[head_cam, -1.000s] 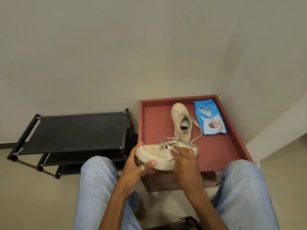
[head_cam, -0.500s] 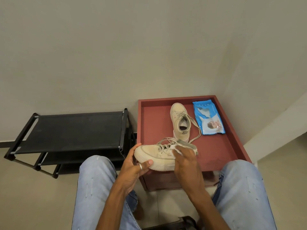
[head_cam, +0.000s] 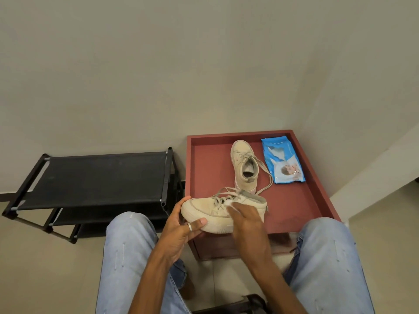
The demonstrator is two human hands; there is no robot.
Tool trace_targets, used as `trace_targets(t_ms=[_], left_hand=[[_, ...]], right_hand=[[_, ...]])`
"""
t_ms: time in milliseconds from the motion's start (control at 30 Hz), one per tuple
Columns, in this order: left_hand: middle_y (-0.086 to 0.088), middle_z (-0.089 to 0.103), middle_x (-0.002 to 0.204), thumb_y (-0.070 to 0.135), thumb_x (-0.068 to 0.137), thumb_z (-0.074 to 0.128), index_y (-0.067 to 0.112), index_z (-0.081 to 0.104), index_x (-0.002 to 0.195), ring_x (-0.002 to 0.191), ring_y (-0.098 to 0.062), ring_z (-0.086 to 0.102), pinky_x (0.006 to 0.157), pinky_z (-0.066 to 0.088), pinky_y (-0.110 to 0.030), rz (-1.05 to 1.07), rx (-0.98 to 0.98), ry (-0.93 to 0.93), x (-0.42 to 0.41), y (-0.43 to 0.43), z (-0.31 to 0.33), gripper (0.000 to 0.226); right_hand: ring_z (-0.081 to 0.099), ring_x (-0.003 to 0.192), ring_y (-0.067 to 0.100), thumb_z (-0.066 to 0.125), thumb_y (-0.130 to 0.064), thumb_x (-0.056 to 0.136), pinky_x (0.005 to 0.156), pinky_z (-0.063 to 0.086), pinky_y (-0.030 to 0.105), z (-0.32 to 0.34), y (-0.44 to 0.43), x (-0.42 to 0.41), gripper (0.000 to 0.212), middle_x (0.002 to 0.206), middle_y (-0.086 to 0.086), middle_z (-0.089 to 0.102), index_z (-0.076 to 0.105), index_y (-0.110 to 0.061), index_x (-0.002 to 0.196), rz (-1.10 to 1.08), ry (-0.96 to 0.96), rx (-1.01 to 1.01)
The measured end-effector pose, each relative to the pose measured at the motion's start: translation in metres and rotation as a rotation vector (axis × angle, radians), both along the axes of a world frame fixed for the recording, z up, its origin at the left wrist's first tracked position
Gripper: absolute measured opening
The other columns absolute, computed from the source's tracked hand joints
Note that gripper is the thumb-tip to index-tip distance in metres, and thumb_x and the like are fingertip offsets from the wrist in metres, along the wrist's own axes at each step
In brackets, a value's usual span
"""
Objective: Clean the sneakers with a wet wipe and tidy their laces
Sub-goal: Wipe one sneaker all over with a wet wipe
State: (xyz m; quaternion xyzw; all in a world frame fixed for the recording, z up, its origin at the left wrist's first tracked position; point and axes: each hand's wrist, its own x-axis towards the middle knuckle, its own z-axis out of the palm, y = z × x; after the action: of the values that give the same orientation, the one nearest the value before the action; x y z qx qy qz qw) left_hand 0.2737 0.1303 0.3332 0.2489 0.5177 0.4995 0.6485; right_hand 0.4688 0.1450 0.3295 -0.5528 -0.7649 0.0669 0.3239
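Now the flat right hand (head_cam: pixel 246 219) has slid the wipe (head_cam: pixel 229 203) frame-left (left hand (head_cam: pixel 181 230) grips the sneaker (head_cam: pixel 204 208)), so wiping continues.

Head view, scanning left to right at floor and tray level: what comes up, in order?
Black shoe rack → left hand → standing sneaker on the red tray → blue wet wipe pack. The held sneaker and right hand overlap these, so they are left out.
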Motion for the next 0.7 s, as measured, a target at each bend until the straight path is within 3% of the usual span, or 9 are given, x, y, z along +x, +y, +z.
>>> trace_targets(t_ms=[133, 233, 367, 500, 600, 700], left_hand=[[-0.011, 0.059, 0.135, 0.004, 0.061, 0.086, 0.028, 0.056, 0.135, 0.12, -0.032, 0.064, 0.091, 0.06, -0.053, 0.004, 0.0, 0.022, 0.0, -0.002, 0.001, 0.083], [-0.011, 0.059, 0.136, 0.002, 0.063, 0.086, 0.027, 0.055, 0.137, 0.119, -0.033, 0.066, 0.094, 0.057, -0.058, 0.001, -0.004, -0.001, 0.0, -0.002, 0.0, 0.084], [-0.01, 0.061, 0.135, 0.002, 0.066, 0.082, 0.021, 0.053, 0.139, 0.113, -0.027, 0.07, 0.089, 0.061, -0.045, 0.029, -0.004, -0.039, 0.0, 0.001, 0.001, 0.081], [-0.01, 0.06, 0.136, 0.009, 0.065, 0.085, 0.023, 0.053, 0.139, 0.115, -0.028, 0.068, 0.093, 0.059, -0.049, 0.016, -0.006, 0.007, -0.001, 0.002, -0.001, 0.082], [-0.009, 0.061, 0.134, 0.011, 0.064, 0.086, 0.024, 0.054, 0.139, 0.117, -0.029, 0.067, 0.093, 0.059, -0.049, 0.012, -0.006, 0.039, -0.003, 0.0, -0.003, 0.083], [-0.01, 0.062, 0.136, 0.011, 0.064, 0.087, 0.023, 0.054, 0.139, 0.118, -0.028, 0.068, 0.094, 0.059, -0.048, 0.009, -0.005, 0.027, -0.004, 0.0, -0.005, 0.083]], right_hand=[[0.063, 0.097, 0.028, 0.077, 0.012, 0.063, 0.067, 0.059, 0.034, 0.002, -0.006, -0.013, 0.047, 0.109, 0.006, 0.068, 0.073, -0.008, 0.105, 0.13, -0.025, -0.021], [0.063, 0.094, 0.031, 0.075, 0.014, 0.063, 0.073, 0.058, 0.037, -0.004, 0.007, 0.019, 0.044, 0.107, 0.009, 0.069, 0.074, -0.007, 0.102, -0.024, -0.016, -0.004], [0.064, 0.084, 0.031, 0.069, 0.015, 0.073, 0.071, 0.057, 0.038, -0.007, 0.016, 0.047, 0.039, 0.099, 0.011, 0.07, 0.073, -0.006, 0.105, -0.202, 0.106, -0.036], [0.065, 0.095, 0.026, 0.069, 0.013, 0.074, 0.082, 0.056, 0.036, -0.005, 0.005, 0.006, 0.038, 0.106, 0.007, 0.07, 0.074, -0.009, 0.105, -0.049, 0.113, -0.009], [0.063, 0.099, 0.024, 0.07, 0.01, 0.074, 0.081, 0.056, 0.032, -0.004, -0.003, -0.008, 0.04, 0.109, 0.006, 0.069, 0.074, -0.011, 0.107, 0.08, 0.075, -0.003], [0.064, 0.096, 0.028, 0.062, 0.01, 0.077, 0.084, 0.055, 0.038, -0.014, 0.014, 0.019, 0.04, 0.109, 0.008, 0.069, 0.073, -0.011, 0.109, -0.048, 0.103, -0.004]])
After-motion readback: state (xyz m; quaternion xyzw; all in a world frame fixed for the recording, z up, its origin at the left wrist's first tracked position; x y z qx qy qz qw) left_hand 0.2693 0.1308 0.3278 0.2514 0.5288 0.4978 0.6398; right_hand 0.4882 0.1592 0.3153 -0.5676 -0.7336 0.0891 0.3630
